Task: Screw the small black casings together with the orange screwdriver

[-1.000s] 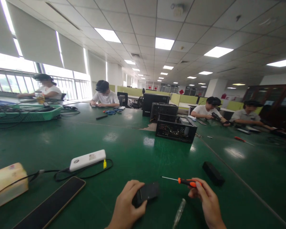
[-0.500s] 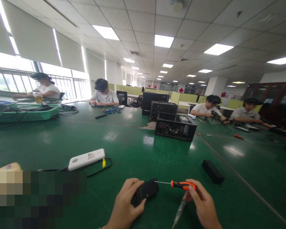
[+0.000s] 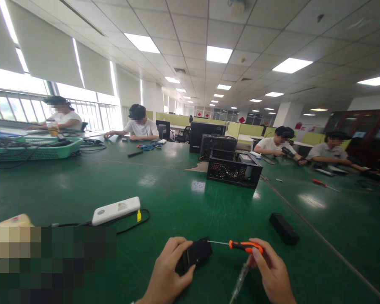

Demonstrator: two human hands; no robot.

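Note:
Between the thumb and fingers of my left hand [image 3: 168, 270] is a small black box-shaped device [image 3: 199, 253], tilted on the green table [image 3: 164, 198]. My right hand [image 3: 270, 268] is closed around the orange and black handle of a screwdriver [image 3: 245, 245]. The screwdriver's thin shaft points left, and its tip meets the far right corner of the black device. Below that handle, a second tool with a clear handle [image 3: 240, 280] slants down from my right fingers. A black oblong block [image 3: 284, 228] lies on the table beyond my right hand.
A white power bank [image 3: 116, 210] with a black cable lies left of my hands. Black computer cases [image 3: 234, 171] stand ahead. A green basket [image 3: 50, 150] of cables sits far left, another screwdriver [image 3: 325, 185] far right. Several people work around the table.
My hands, the black device and the screwdriver keep nearly the same pose, with the whole view shifted slightly. Across the table, a person at the left has stretched one arm out sideways.

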